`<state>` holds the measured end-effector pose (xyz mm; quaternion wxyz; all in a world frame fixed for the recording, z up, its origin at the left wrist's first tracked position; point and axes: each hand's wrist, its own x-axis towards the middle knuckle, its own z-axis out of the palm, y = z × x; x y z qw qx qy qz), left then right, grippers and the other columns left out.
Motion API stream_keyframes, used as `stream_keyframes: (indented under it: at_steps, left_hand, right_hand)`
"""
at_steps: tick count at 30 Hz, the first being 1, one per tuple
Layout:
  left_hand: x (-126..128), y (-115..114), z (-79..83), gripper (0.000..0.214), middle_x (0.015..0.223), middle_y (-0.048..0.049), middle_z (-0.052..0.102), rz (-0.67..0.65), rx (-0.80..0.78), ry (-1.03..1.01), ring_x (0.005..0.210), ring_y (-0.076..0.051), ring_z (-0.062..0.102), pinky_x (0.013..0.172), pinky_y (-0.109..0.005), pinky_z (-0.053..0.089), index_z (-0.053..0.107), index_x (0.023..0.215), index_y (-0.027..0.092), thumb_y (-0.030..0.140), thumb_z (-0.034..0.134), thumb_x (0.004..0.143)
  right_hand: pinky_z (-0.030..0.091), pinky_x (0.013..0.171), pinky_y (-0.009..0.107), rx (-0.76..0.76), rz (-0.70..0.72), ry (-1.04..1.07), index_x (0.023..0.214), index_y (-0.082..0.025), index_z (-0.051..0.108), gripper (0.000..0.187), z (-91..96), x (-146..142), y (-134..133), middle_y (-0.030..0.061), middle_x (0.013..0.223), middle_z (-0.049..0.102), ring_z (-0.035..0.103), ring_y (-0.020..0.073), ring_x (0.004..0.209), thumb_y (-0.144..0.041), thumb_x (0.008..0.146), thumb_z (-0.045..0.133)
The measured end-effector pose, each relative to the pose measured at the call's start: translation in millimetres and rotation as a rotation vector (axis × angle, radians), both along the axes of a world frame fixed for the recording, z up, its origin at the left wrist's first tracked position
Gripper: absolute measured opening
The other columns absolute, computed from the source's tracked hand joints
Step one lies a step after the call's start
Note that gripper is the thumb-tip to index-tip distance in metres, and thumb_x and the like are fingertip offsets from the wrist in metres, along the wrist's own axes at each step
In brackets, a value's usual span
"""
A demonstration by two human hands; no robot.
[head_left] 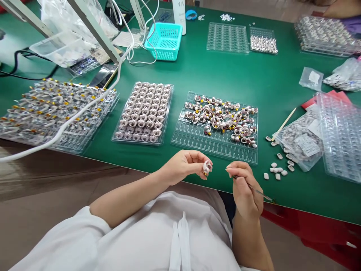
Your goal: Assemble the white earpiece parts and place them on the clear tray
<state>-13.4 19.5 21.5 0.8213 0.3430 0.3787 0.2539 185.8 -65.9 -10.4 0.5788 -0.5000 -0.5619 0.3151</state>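
Observation:
My left hand (187, 165) pinches a small rounded white earpiece-like part (207, 168) between thumb and fingers; its inside is dark, and a gold tab shows at its lower end. Just right of it, my right hand (245, 186) is closed around a thin metal tool (261, 192), seemingly tweezers, whose far end points down and right over the table edge. Whether the right fingertips also hold something tiny, I cannot tell. Beyond both hands lies a clear tray (186, 141) heaped with similar parts (222, 118), its front slots bare.
A tray of white shells in rows (143, 107) stands left of centre, beside stacked trays of parts with gold tabs (50, 113). Loose white caps (278, 171), a bag of caps (301, 141) and clear trays (342, 139) lie right. A turquoise basket (165, 41) and white cable (84, 109) are farther back.

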Motion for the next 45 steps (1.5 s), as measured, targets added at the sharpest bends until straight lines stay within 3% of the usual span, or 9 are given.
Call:
stream_keyframes:
  at_steps: [4,9,12,16,20,23,33,45]
  left_hand:
    - [3,-2,2.7,0.019,0.077,-0.0048,0.075,0.044,0.058,0.042,0.064,-0.012,0.067,0.065,-0.025,0.058,0.073,0.08,0.011,0.023,0.083,0.07]
    - [3,-6,2.3,0.019,0.076,-0.0038,0.075,0.091,0.113,0.127,0.068,-0.012,0.069,0.068,-0.023,0.056,0.074,0.088,0.012,0.018,0.08,0.071]
    - [2,-9,0.9,0.019,0.076,-0.0042,0.075,0.105,0.166,0.161,0.069,-0.012,0.069,0.066,-0.021,0.055,0.074,0.09,0.012,0.018,0.079,0.072]
    - [0,-12,-4.3,0.016,0.077,-0.0051,0.075,0.134,0.303,0.215,0.069,-0.014,0.069,0.066,-0.022,0.055,0.074,0.088,0.013,0.022,0.076,0.076]
    - [0,-15,-7.6,0.017,0.082,-0.0061,0.076,0.145,0.383,0.238,0.072,-0.014,0.07,0.067,-0.022,0.056,0.074,0.092,0.014,0.025,0.073,0.08]
    - [2,-16,-6.7,0.017,0.083,-0.0063,0.076,0.165,0.418,0.265,0.073,-0.015,0.071,0.069,-0.023,0.057,0.074,0.093,0.014,0.025,0.072,0.081]
    - [2,-17,-9.8,0.017,0.084,-0.0062,0.077,0.17,0.416,0.238,0.074,-0.015,0.072,0.072,-0.022,0.058,0.074,0.096,0.013,0.025,0.071,0.083]
    - [2,-19,-12.5,0.02,0.087,-0.0068,0.078,0.162,0.403,0.223,0.077,-0.016,0.073,0.073,-0.023,0.059,0.074,0.096,0.014,0.028,0.073,0.082]
  right_hand:
    - [0.048,0.089,0.041,-0.041,-0.103,-0.159,0.107,-0.024,0.071,0.03,-7.1,4,-2,0.0093,0.115,0.062,0.057,0.025,0.112,-0.026,0.101,0.042]
    - [0.051,0.07,0.032,-0.132,-0.059,-0.502,0.109,-0.024,0.071,0.022,-4.5,21,-6,0.006,0.099,0.055,0.061,0.0186,0.089,-0.027,0.099,0.052]
    - [0.052,0.064,0.03,-0.174,-0.054,-0.579,0.103,-0.023,0.072,0.017,0.0,31,-8,0.0056,0.095,0.058,0.062,0.0178,0.082,-0.028,0.097,0.057]
    - [0.059,0.066,0.033,-0.141,-0.048,-0.369,0.097,-0.025,0.073,0.013,6.6,27,-11,0.0059,0.09,0.064,0.064,0.0213,0.089,-0.022,0.095,0.061]
    - [0.067,0.073,0.038,-0.077,-0.022,0.016,0.107,-0.027,0.072,0.022,8.7,1,-15,0.0064,0.103,0.064,0.069,0.0205,0.089,-0.014,0.092,0.063]
    - [0.069,0.075,0.041,-0.007,-0.044,0.137,0.112,-0.028,0.07,0.027,5.6,-18,-15,0.0065,0.105,0.062,0.07,0.0201,0.088,-0.013,0.091,0.063]
    - [0.069,0.08,0.042,0.025,-0.024,0.12,0.113,-0.03,0.07,0.029,1.3,-30,-10,0.0064,0.105,0.063,0.071,0.0204,0.092,-0.012,0.091,0.062]
    - [0.069,0.075,0.041,0.018,-0.041,0.15,0.108,-0.028,0.07,0.023,-1.8,-33,-5,0.0064,0.1,0.065,0.072,0.021,0.088,-0.013,0.091,0.063]
